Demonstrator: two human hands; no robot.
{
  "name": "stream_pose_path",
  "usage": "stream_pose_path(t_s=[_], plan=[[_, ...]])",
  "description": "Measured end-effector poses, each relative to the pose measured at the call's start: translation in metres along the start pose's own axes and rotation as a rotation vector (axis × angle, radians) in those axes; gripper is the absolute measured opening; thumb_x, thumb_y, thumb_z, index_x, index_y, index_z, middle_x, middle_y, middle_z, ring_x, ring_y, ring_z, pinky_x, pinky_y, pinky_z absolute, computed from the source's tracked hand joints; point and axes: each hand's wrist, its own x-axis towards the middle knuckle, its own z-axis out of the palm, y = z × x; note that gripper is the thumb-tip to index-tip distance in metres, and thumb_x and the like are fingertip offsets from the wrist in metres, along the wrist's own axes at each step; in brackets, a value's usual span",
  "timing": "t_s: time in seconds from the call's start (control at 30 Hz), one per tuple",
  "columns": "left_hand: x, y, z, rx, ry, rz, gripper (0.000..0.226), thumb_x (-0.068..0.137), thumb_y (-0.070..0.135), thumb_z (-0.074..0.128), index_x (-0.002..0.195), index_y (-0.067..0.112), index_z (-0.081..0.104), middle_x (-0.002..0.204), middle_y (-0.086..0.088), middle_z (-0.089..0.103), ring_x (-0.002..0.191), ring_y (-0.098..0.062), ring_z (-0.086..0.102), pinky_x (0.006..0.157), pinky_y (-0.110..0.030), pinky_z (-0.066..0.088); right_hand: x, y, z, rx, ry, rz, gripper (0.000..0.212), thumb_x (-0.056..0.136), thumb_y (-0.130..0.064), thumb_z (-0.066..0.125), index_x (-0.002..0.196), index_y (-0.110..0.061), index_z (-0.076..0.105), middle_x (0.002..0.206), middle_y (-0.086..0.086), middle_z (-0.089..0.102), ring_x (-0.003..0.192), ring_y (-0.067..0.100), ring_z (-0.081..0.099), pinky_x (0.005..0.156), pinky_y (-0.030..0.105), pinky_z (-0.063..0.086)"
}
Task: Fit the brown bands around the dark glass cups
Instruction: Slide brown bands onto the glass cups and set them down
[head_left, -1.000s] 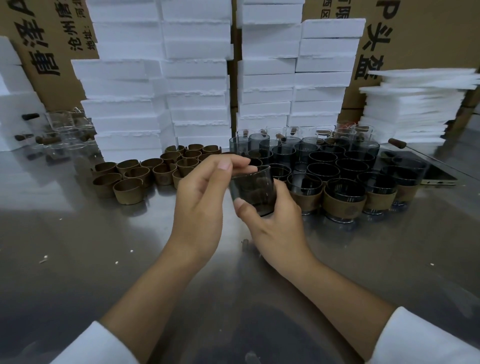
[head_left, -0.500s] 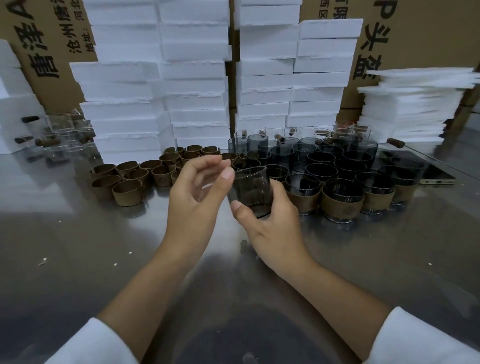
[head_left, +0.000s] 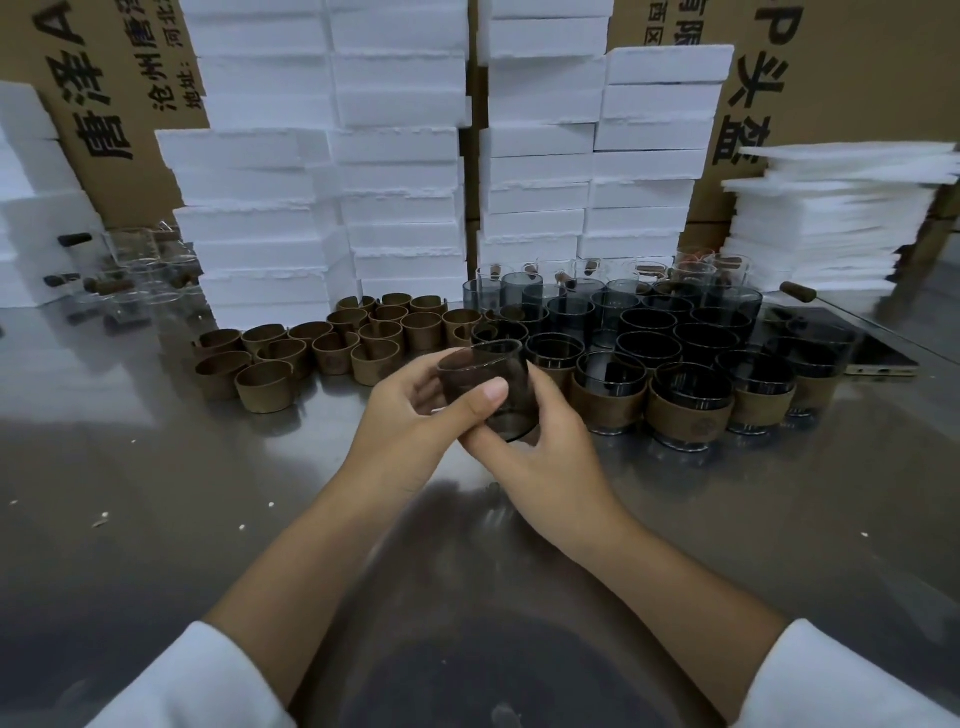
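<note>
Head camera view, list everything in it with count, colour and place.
held cup: one, dark glass, no band, between both hands
banded cups: several, dark with brown bands, front row right of hands
bare cups: many, dark, behind banded ones
loose bands: roughly twenty, brown, left of cups
foam blocks: many, white, stacked at back
cardboard boxes: several, brown, behind foam
table: one, grey metal, underneath
left hand: grips held cup's side
right hand: holds held cup from below

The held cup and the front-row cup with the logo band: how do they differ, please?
The held cup is bare; the logo cup wears a brown band. The held cup is tilted above the table; the logo cup stands upright on it. Both are dark glass.
</note>
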Motion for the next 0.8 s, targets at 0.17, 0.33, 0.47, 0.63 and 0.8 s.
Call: stream_pose_path(t_s=[0.17,0.33,0.47,0.63,0.8], plan=[[0.0,-0.001,-0.001,0.036,0.055,0.036,0.049,0.053,0.043,0.074,0.099,0.027,0.068,0.095,0.008,0.075,0.094,-0.006,0.068,0.078,-0.016,0.053,0.001,-0.002,0.003,0.107,-0.06,0.166,0.082,0.068,-0.018,0.063,0.145,-0.013,0.035,0.107,-0.002,0.07,0.104,0.008,0.065,0.097,0.033,0.05],[0.0,0.0,-0.004,0.018,0.152,0.071,0.051,0.049,0.052,0.075,0.096,0.034,0.067,0.094,0.017,0.074,0.098,-0.004,0.067,0.081,-0.019,0.052,0.004,-0.006,-0.001,0.264,0.016,0.312,0.038,0.089,-0.001,0.048,0.114,-0.022,0.068,0.1,-0.002,0.073,0.092,0.007,0.067,0.073,0.015,0.048],[-0.001,-0.001,-0.004,0.046,0.143,0.101,0.045,0.052,0.048,0.079,0.094,0.038,0.067,0.096,0.018,0.073,0.099,-0.001,0.066,0.075,-0.013,0.05,0.006,-0.009,-0.003,0.486,0.103,0.414,0.033,0.099,-0.008,0.04,0.1,-0.019,0.07,0.095,0.004,0.076,0.094,0.013,0.071,0.093,0.028,0.05],[-0.002,-0.004,-0.001,0.183,0.092,0.126,0.049,0.061,0.035,0.085,0.107,0.037,0.066,0.105,0.015,0.072,0.106,-0.005,0.064,0.096,-0.033,0.049,0.007,-0.015,0.001,0.619,0.164,0.496,0.028,0.1,-0.031,0.047,0.096,-0.015,0.069,0.092,0.005,0.076,0.091,0.015,0.071,0.094,0.032,0.049],[-0.002,-0.004,0.002,0.192,0.07,0.167,0.041,0.063,0.036,0.08,0.101,0.045,0.065,0.102,0.023,0.071,0.104,0.003,0.063,0.092,-0.017,0.048,0.005,-0.022,0.006,0.753,0.162,0.557,0.031,0.1,-0.034,0.045,0.102,-0.012,0.067,0.1,0.009,0.074,0.096,0.018,0.068,0.095,0.036,0.048]])
